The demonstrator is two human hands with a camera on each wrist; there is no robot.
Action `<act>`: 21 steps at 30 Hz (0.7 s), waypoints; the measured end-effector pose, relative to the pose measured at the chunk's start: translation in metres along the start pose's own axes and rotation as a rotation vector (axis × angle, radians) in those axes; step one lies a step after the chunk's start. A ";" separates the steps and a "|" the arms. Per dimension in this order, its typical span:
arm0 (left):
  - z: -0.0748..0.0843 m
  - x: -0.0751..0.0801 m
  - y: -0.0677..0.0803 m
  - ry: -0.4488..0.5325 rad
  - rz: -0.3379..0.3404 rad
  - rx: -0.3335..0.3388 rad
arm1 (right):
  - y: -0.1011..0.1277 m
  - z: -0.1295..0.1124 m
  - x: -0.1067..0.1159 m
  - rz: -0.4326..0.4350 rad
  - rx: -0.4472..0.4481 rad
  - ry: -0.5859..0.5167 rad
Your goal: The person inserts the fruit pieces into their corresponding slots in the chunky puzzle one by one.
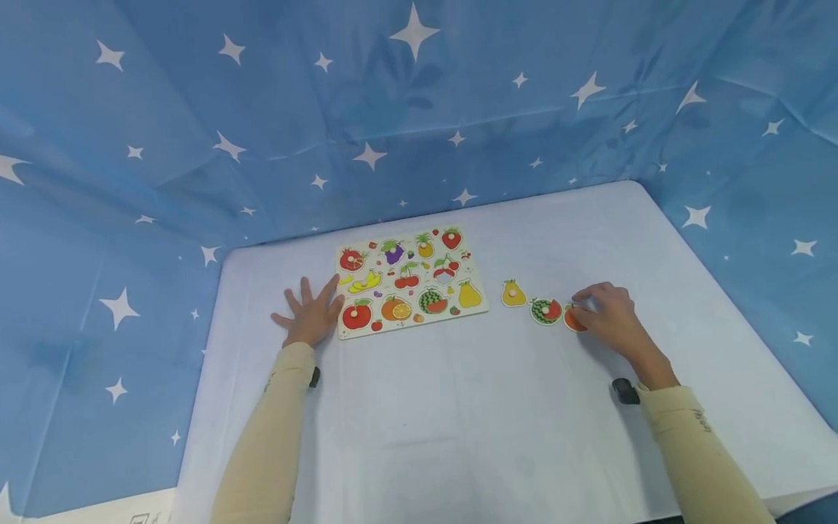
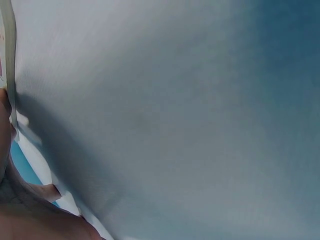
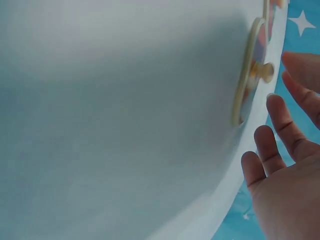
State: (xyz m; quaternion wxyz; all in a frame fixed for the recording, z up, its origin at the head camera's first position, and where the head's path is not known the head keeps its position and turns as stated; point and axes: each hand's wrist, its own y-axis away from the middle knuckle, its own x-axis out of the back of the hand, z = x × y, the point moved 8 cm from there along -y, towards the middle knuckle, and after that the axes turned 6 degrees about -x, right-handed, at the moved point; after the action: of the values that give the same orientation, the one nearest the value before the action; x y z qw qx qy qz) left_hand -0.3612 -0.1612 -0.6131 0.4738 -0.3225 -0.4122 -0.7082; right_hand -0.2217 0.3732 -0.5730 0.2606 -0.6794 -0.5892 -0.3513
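My left hand [image 1: 310, 316] lies with its fingers spread at the left edge of a fruit puzzle board [image 1: 474, 272], thumb and fingertips right at that edge. The board shows several fruits, many with small round knobs. To its right lie three loose pieces: a pear piece [image 1: 513, 293], a watermelon piece [image 1: 545, 311] and an orange piece [image 1: 575, 319]. Over the orange piece hovers my right hand [image 1: 609, 316], partly covering it. In the right wrist view, relaxed fingers stand just apart from the wooden knob [image 3: 268, 72] of this piece, which is seen edge-on.
A white cloth covers the table [image 1: 458, 407]. Blue fabric with white stars [image 1: 393, 109] hangs behind and at both sides. Dark wrist devices are visible at the left cuff [image 1: 315, 377] and right cuff [image 1: 625, 391].
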 end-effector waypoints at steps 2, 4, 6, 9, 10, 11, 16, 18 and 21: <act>-0.001 0.000 0.000 0.005 0.000 0.001 | 0.001 0.003 -0.001 -0.006 0.001 0.010; -0.002 0.000 0.001 0.006 0.001 0.003 | 0.001 0.005 -0.002 -0.011 0.008 0.009; -0.001 0.000 0.002 0.002 0.001 0.004 | 0.002 0.008 -0.002 -0.015 0.005 0.010; -0.001 0.001 0.004 -0.001 0.007 0.004 | 0.002 0.011 -0.003 -0.017 0.001 0.007; -0.001 0.001 0.005 -0.001 0.008 0.005 | 0.002 0.012 -0.003 -0.018 -0.001 0.006; -0.001 0.001 0.005 -0.003 0.010 0.005 | 0.002 0.013 -0.003 -0.017 -0.001 0.010; -0.001 0.003 0.004 -0.003 0.009 0.004 | 0.003 0.012 -0.001 -0.001 0.009 0.012; 0.000 0.002 0.003 -0.004 0.006 0.003 | 0.004 0.011 0.000 0.008 0.007 0.012; 0.000 0.002 0.002 -0.005 0.007 0.003 | 0.005 0.010 0.001 0.020 0.005 0.007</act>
State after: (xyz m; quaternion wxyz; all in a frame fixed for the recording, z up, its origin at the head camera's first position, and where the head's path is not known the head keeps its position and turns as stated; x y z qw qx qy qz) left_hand -0.3598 -0.1627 -0.6106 0.4756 -0.3249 -0.4136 -0.7051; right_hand -0.2152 0.3811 -0.5778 0.2680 -0.6833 -0.5822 -0.3497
